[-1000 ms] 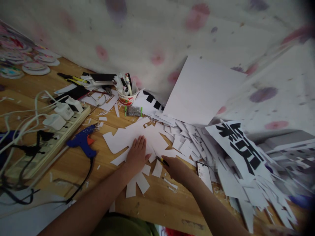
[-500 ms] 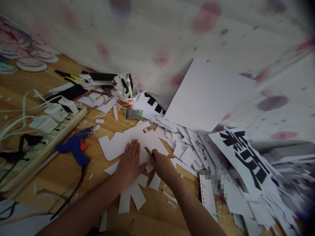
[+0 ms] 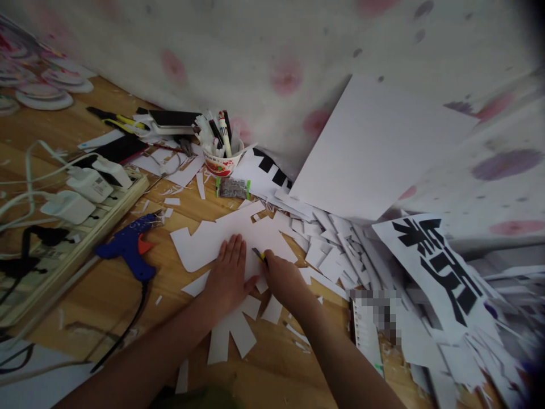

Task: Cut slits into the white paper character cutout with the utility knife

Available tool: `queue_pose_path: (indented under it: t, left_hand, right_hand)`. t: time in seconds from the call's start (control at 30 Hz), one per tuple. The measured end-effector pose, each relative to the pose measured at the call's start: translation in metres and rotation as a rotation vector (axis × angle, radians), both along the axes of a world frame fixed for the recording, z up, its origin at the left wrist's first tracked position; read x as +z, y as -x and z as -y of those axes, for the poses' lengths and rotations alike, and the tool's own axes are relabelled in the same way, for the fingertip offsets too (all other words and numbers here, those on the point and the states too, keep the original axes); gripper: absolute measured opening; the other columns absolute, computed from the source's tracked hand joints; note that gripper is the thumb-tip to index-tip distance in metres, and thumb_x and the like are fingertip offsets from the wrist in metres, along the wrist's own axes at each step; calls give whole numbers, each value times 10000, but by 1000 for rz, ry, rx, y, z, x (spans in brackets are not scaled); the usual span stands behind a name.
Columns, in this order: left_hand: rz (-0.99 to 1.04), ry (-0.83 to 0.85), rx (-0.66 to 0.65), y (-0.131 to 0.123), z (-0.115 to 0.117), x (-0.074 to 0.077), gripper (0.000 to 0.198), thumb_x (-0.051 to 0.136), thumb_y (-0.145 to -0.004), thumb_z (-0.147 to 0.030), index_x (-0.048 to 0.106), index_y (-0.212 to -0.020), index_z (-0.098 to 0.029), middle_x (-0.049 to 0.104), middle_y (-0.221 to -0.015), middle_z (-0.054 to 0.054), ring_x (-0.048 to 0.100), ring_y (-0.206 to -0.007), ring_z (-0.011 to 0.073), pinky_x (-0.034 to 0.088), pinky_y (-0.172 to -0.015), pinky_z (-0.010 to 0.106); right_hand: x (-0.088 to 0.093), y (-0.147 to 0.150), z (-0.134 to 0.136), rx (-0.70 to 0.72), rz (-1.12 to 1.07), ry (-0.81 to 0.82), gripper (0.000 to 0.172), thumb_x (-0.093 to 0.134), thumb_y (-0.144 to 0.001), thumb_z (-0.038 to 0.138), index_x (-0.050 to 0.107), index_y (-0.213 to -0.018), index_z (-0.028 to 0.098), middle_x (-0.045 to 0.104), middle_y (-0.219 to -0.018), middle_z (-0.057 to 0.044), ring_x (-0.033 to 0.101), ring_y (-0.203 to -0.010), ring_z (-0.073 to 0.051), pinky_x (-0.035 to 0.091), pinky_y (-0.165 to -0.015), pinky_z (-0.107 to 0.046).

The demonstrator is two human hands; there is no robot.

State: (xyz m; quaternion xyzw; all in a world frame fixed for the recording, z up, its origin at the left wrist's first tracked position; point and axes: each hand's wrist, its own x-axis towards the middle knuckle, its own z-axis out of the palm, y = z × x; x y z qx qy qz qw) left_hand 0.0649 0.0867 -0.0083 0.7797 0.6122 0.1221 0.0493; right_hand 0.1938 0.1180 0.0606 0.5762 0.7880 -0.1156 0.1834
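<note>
My left hand (image 3: 230,274) lies flat on a white cut-out sheet (image 3: 200,245), fingers stretched out and pressing it to the wooden table. Just right of it, my right hand (image 3: 284,279) is closed around a utility knife (image 3: 263,257) with a yellow and black body. The knife's dark blade points up and left over the sheet, close to its surface; whether the tip touches I cannot tell. Strips of cut white card (image 3: 232,338) lie beneath and in front of my hands.
At left are a blue hot glue gun (image 3: 126,245) and a power strip (image 3: 114,218) with white chargers. Behind stand a cup of pens (image 3: 221,162) and a small packet (image 3: 233,188). Right are a large white board (image 3: 361,147), paper scraps (image 3: 327,255) and a sheet with black characters (image 3: 430,261).
The camera view has shifted a little, so the background sits differently. Both hands stay in nearly the same place on the sheet, and the knife remains in my right hand.
</note>
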Motion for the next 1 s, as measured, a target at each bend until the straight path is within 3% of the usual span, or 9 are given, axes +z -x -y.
queue_pose_path:
  t: [0.13,0.23,0.73,1.0]
  left_hand:
    - [-1,-32,-18,0,0,0,749,344,-821,-508,316,-1308,61,257,-1415,249,142,-1341,313,94,-1096,453]
    - [-6,-26,-2,-1,0,1,744,338,-823,-505,321,-1304,63,259,-1412,254,152,-1339,314,102,-1093,460]
    - [5,6,3,-5,1,-1,740,357,-819,-484,290,-1323,54,244,-1425,234,136,-1346,295,83,-1097,449]
    - [-5,11,3,-5,3,1,739,330,-830,-494,286,-1325,53,245,-1425,233,137,-1346,294,82,-1096,445]
  right_hand:
    - [8,3,-5,77,51,8,388,296,-919,243,319,-1289,129,658,-922,-118,636,-820,-210,427,-641,-279]
    - [15,4,-7,118,78,27,473,311,-916,256,246,-1364,119,658,-935,-141,633,-844,-219,433,-658,-282]
    - [17,-3,6,99,111,53,498,329,-907,217,231,-1381,99,668,-916,-139,640,-816,-206,431,-629,-258]
    - [13,-22,26,84,133,78,484,278,-933,243,196,-1390,104,672,-853,-130,652,-780,-194,439,-614,-254]
